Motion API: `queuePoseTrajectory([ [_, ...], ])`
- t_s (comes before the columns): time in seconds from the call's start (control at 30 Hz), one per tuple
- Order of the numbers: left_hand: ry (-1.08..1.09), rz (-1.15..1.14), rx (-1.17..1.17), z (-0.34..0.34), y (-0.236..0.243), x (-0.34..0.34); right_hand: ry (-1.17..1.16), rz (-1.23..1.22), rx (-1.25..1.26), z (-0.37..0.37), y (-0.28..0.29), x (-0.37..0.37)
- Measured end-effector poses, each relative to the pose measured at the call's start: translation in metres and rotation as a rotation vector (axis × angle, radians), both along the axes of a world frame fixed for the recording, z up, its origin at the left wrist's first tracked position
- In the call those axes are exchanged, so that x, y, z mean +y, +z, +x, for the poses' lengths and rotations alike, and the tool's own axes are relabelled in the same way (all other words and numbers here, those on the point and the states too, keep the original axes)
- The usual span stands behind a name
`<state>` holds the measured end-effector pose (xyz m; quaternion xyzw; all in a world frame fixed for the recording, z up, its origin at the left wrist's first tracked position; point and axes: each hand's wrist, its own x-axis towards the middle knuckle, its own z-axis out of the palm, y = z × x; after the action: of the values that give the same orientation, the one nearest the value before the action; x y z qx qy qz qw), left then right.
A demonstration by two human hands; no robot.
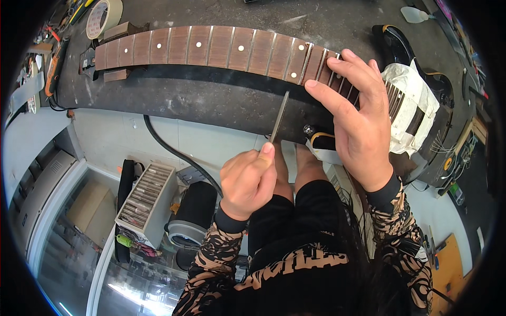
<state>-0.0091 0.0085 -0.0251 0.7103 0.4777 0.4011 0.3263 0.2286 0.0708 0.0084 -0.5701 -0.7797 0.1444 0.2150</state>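
An electric guitar lies across the dark workbench [211, 97], its brown fretboard [221, 47] facing up with metal frets and white dot inlays. White masking tape [421, 105] covers part of its black body [392, 42] around the pickups. My left hand [247, 179] is closed round a thin metal file [279, 117], whose tip points up toward the fretboard's near edge without clearly touching it. Over the upper frets, my right hand [363, 116] is spread, thumb at the near edge and fingers reaching across. Its palm hides some frets there.
Wooden blocks [117, 75] sit by the headstock end. Behind them stands a tape roll [104, 20]. An orange-handled cutter [54, 68] lies at far left. Below the bench are a black cable [182, 155] and a drawer box [147, 195]. A squeeze bottle [415, 15] lies at far right.
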Motion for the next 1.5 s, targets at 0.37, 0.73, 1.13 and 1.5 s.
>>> queuePoseTrajectory([
  [0.37,-0.014,0.016,0.04,0.025,0.008,0.048,-0.005,0.005,0.007,-0.001,0.0,0.001],
  [0.73,-0.018,-0.043,0.044,0.021,0.014,0.043,-0.007,0.001,0.019,-0.001,0.001,0.001],
  [1.13,-0.02,-0.095,0.027,0.023,0.016,0.051,-0.008,0.04,0.002,-0.001,-0.006,-0.001],
  [1.5,0.017,-0.122,0.0,0.02,0.021,0.041,-0.02,0.019,-0.005,0.0,-0.002,0.0],
])
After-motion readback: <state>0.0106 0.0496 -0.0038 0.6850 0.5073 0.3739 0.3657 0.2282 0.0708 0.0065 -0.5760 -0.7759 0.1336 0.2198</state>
